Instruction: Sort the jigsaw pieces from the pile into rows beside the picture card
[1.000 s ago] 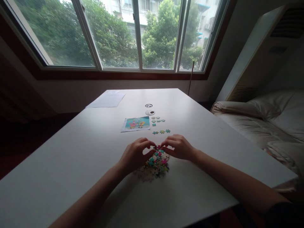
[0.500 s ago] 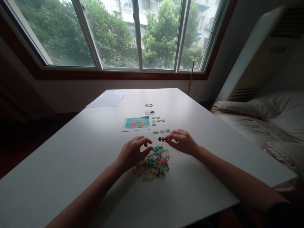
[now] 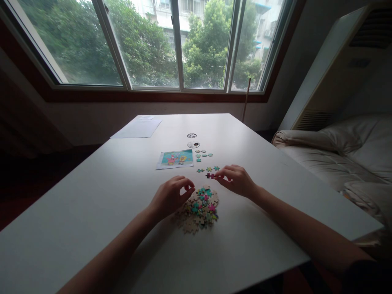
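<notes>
A heap of colourful puzzle pieces (image 3: pixel 199 208) lies on the white table (image 3: pixel 122 196) in front of me. My right hand (image 3: pixel 235 179) pinches a dark red puzzle piece (image 3: pixel 210 176) just beyond the heap, close to a short row of teal and yellow pieces (image 3: pixel 208 169). My left hand (image 3: pixel 170 197) rests at the heap's left edge, thumb and fingers pinched together; I cannot make out what is between them. A small reference picture (image 3: pixel 176 159) lies further back.
More loose pieces (image 3: pixel 202 154) sit right of the picture. A round lid (image 3: pixel 193 144) and a cable hole (image 3: pixel 191 135) lie behind them. A sheet of paper (image 3: pixel 136 128) is at the far left corner. A bed with pale bedding (image 3: pixel 343 151) stands on the right.
My right hand lifted a dark red piece from the heap and carried it away from me toward the row of pieces. My left hand stayed at the heap, its fingers curling slightly.
</notes>
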### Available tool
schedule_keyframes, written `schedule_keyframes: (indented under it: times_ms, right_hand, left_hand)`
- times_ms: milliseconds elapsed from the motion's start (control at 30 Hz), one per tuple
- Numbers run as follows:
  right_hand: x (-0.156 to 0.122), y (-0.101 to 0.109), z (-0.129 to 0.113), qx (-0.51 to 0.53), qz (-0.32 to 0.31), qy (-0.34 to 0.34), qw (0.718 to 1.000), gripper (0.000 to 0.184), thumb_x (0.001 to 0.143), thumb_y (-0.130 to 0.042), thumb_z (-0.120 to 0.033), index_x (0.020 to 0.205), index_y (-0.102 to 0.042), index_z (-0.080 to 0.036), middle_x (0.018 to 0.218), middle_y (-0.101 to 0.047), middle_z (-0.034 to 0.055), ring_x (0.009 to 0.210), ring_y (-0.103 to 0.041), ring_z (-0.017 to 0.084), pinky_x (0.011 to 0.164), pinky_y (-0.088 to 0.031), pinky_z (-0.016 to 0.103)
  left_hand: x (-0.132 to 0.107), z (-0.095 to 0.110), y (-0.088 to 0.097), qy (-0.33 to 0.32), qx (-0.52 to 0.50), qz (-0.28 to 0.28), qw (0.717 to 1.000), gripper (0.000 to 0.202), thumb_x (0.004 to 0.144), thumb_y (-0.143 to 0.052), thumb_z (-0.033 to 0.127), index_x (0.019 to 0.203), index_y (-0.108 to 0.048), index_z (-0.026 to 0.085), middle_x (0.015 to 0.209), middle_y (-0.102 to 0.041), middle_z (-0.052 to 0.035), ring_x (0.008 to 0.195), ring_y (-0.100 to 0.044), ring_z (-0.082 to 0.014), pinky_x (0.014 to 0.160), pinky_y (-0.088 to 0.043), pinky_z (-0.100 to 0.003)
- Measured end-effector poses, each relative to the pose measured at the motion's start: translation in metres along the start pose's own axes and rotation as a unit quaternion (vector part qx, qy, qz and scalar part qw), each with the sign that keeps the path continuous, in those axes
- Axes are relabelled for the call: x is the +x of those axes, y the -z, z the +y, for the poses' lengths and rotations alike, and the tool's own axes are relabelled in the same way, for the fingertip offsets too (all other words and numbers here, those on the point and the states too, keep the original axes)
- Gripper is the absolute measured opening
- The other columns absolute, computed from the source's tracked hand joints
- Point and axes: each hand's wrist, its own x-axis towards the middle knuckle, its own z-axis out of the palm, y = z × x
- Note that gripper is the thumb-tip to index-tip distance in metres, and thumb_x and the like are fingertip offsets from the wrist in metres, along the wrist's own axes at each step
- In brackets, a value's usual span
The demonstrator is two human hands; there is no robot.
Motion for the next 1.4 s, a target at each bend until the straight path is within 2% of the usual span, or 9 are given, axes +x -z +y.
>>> schedule_keyframes:
  times_ms: [400,667,833,933,1000,1167,1400]
  right_hand:
    - [0.001,-0.013,0.002,0.009,-0.055,-0.007,0.998,0.014,0.083,-0.052,-0.028,0.082,-0.064,-0.020,0.075,-0.065,0.0004,0.063,-0.057,0.008,0.061,-0.038,0.020]
    - [0.001,-0.017,0.005,0.017,-0.091,-0.099,0.991,0.010,0.079,-0.054,-0.025,0.079,-0.064,-0.021,0.073,-0.063,-0.0019,0.054,-0.049,0.006,0.056,-0.036,0.018]
    - [0.002,-0.023,0.008,0.020,-0.119,-0.144,0.982,0.013,0.080,-0.054,-0.030,0.078,-0.064,-0.021,0.075,-0.061,-0.0006,0.060,-0.052,0.008,0.060,-0.037,0.020]
    - [0.002,-0.024,0.009,0.024,-0.119,-0.168,0.978,0.015,0.079,-0.055,-0.031,0.087,-0.062,-0.021,0.078,-0.060,-0.0001,0.065,-0.054,0.010,0.062,-0.038,0.021]
    - [0.001,-0.023,0.008,0.026,-0.121,-0.160,0.979,0.016,0.078,-0.056,-0.028,0.092,-0.061,-0.022,0.082,-0.061,0.0002,0.068,-0.054,0.010,0.063,-0.039,0.021]
    - [0.003,-0.023,0.003,0.022,-0.150,-0.086,0.985,0.017,0.083,-0.049,-0.026,0.093,-0.063,-0.024,0.093,-0.061,0.0021,0.069,-0.056,0.009,0.063,-0.040,0.021]
    - [0.017,-0.025,0.007,-0.010,-0.193,-0.037,0.980,0.023,0.085,-0.047,-0.022,0.102,-0.062,-0.028,0.094,-0.060,0.0025,0.070,-0.056,0.009,0.059,-0.038,0.019]
  left_hand:
    - [0.000,0.001,0.000,0.011,-0.003,-0.022,1.000,0.014,0.081,-0.049,0.025,0.079,-0.061,0.019,0.072,-0.059,-0.0006,0.062,-0.049,-0.0113,0.058,-0.038,-0.022]
    - [0.001,0.004,0.001,0.016,-0.005,-0.033,0.999,0.014,0.081,-0.049,0.024,0.078,-0.062,0.019,0.072,-0.060,-0.0007,0.061,-0.049,-0.0108,0.057,-0.038,-0.022]
    - [0.000,0.004,0.000,0.016,-0.007,-0.037,0.999,0.015,0.082,-0.048,0.025,0.078,-0.061,0.019,0.071,-0.059,-0.0005,0.061,-0.049,-0.0108,0.057,-0.038,-0.021]
    - [0.000,0.003,-0.002,0.013,-0.006,-0.039,0.999,0.015,0.082,-0.048,0.024,0.079,-0.062,0.019,0.071,-0.059,-0.0005,0.061,-0.049,-0.0108,0.057,-0.038,-0.021]
    - [0.001,0.003,-0.003,0.012,-0.005,-0.040,0.999,0.014,0.082,-0.048,0.024,0.079,-0.062,0.019,0.071,-0.059,-0.0004,0.061,-0.049,-0.0106,0.057,-0.037,-0.021]
    - [0.000,0.004,-0.002,0.013,-0.002,-0.038,0.999,0.014,0.081,-0.048,0.023,0.078,-0.061,0.019,0.071,-0.059,-0.0004,0.060,-0.049,-0.0104,0.057,-0.038,-0.021]
    - [-0.001,0.001,-0.003,0.007,0.006,-0.031,0.999,0.015,0.082,-0.048,0.024,0.079,-0.062,0.019,0.070,-0.059,-0.0005,0.059,-0.049,-0.0105,0.057,-0.037,-0.021]
